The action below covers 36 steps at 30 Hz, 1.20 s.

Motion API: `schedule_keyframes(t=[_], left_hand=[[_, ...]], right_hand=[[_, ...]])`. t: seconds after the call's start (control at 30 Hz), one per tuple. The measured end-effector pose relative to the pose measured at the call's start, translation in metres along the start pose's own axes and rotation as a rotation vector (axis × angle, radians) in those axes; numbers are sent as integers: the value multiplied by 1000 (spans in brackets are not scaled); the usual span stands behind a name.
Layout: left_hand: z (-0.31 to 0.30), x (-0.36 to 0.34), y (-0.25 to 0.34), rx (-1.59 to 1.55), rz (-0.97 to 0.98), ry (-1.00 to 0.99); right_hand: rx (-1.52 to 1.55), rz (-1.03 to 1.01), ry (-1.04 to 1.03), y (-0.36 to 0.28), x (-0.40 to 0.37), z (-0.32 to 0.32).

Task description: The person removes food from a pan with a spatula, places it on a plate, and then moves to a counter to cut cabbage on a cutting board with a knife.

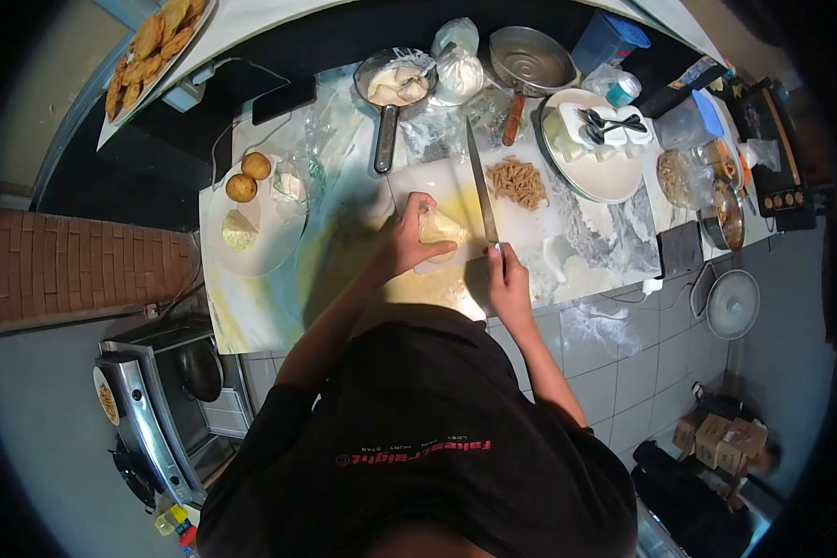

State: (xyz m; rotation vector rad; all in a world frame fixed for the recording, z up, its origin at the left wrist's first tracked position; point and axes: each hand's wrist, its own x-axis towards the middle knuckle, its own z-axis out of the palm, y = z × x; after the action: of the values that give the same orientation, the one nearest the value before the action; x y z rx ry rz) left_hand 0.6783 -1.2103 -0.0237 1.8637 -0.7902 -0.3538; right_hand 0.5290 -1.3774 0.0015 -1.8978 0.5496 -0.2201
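Observation:
My left hand (407,244) is curled around a pale yellow, cabbage-like piece (442,226) on the white cutting board (428,179). Its thumb and fingers press against the piece's sides. In my right hand (509,279) is the handle of a long knife (481,184). The blade points away from me, just right of the piece and apart from it. A pile of brown strips (517,182) lies on the board to the right of the blade.
On the left, a plate (268,260) holds two potatoes (242,188) and a pale wedge (240,232). Behind the board stand a pan of batter (397,86), a bag of white powder (459,74) and a saucepan (532,60). An egg carton (604,126) with black spoons rests on plates at right.

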Motion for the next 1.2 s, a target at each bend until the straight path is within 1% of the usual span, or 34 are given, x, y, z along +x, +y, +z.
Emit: schedule_keyframes(t=[0.07, 0.1, 0.17, 0.2, 0.23, 0.27, 0.3, 0.37, 0.43, 0.5, 0.57, 0.6, 0.67, 0.77, 0.93, 1.1, 1.13, 1.17, 1.2], left_hand=[[-2, 4, 8, -46, -260, -138], [1, 4, 1, -45, -263, -145], [7, 4, -17, 377, 68, 218], [5, 3, -12, 379, 66, 209], [4, 0, -8, 417, 113, 210], [2, -2, -3, 454, 158, 211], [0, -4, 3, 455, 155, 203], [-1, -6, 11, 478, 245, -8], [5, -8, 3, 436, 218, -7], [10, -9, -2, 392, 193, -2], [13, -12, -4, 324, 237, 68], [13, -13, -6, 325, 235, 66], [15, -14, -10, 208, 265, 144], [15, -13, -11, 278, 269, 139], [18, -15, -6, 258, 219, 156], [18, -9, -12, 253, 186, 162], [14, -8, -15, 280, 191, 133], [10, -6, -17, 310, 203, 102], [7, -5, -17, 328, 190, 115]], right_hand=[[-140, 24, -15, 7, -14, -8], [-159, 72, -52, 11, -20, -11], [-200, 75, -65, 21, -33, -13], [-245, 71, -82, 20, -36, -12], [-240, 78, -81, 19, -39, -13], [-252, 95, -122, 16, -42, -15], [-264, 113, -165, 13, -44, -16], [-275, 106, -171, 11, -47, -14], [-288, 95, -171, 12, -49, -11], [-455, 51, -193, 14, -49, -8], [-494, 68, -199, 11, -50, -6], [-534, 81, -204, 8, -50, -6], [-550, 94, -218, 1, -50, -6], [-568, 107, -239, 2, -52, -5], [-565, 129, -264, -2, -51, -7], [-562, 81, -261, 1, -53, -6], [-558, 68, -284, 1, -53, -4], [-572, 66, -257, 1, -55, -4], [-584, 62, -231, 0, -55, -3]])
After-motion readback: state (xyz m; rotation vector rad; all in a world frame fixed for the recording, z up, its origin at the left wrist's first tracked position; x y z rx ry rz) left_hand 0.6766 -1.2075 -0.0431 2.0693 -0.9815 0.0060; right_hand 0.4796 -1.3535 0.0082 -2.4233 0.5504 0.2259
